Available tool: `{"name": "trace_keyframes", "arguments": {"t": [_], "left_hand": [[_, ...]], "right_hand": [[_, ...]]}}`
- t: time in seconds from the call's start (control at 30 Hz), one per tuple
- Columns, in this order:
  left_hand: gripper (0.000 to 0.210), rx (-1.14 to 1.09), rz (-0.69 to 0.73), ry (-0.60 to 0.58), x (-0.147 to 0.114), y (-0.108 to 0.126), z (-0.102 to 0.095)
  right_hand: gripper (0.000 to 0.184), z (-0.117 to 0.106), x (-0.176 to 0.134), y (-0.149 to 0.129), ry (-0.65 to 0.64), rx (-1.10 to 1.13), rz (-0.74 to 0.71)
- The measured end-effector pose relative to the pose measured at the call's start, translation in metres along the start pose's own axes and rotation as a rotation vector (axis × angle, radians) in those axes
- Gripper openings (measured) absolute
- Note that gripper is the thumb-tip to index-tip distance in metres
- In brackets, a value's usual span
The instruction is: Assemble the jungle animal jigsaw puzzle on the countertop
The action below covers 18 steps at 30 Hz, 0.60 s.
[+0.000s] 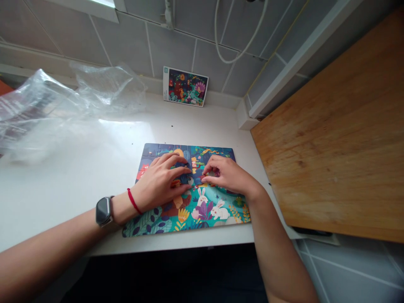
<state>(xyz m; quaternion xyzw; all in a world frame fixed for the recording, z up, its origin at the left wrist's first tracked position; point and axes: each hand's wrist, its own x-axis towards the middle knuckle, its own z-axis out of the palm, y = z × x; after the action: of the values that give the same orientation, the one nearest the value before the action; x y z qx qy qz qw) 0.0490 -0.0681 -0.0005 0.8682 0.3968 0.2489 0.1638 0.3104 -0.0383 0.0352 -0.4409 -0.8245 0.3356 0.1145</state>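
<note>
A colourful jigsaw puzzle [217, 229] with white rabbits, flowers and leaves lies flat on the white tabletop, its pieces largely joined. My left hand [160, 179] rests palm down on the puzzle's left half, fingers spread toward the middle; a red string bracelet and a dark-faced watch [104, 210] are on that wrist. From the right, my right hand [222, 173] reaches over the puzzle with thumb and fingers pinched at a small dark puzzle piece [198, 179] near the centre. Its edges are partly covered by the fingertips. Both hands hide parts of the picture.
A small picture card [186, 86] showing a similar scene leans against the tiled wall. Crumpled clear plastic [104, 90] covers the table's back left. On the right stands a wooden board [334, 134]. A white cable [240, 59] hangs in a loop above.
</note>
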Motion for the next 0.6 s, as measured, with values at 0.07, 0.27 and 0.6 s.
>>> {"name": "trace_keyframes", "arguments": {"t": [0.07,0.27,0.6], "left_hand": [[0.029,-0.01,-0.003,0.003,0.0,0.0,0.001],[0.03,-0.02,-0.02,-0.003,0.0,-0.001,0.001],[0.022,-0.027,0.011,-0.031,0.002,-0.006,0.002]], "right_hand": [[0.008,-0.001,-0.002,0.001,-0.014,-0.002,0.001],[0.019,-0.005,-0.006,0.005,-0.024,0.0,0.009],[0.018,0.003,0.004,0.005,0.11,-0.034,0.064]]}}
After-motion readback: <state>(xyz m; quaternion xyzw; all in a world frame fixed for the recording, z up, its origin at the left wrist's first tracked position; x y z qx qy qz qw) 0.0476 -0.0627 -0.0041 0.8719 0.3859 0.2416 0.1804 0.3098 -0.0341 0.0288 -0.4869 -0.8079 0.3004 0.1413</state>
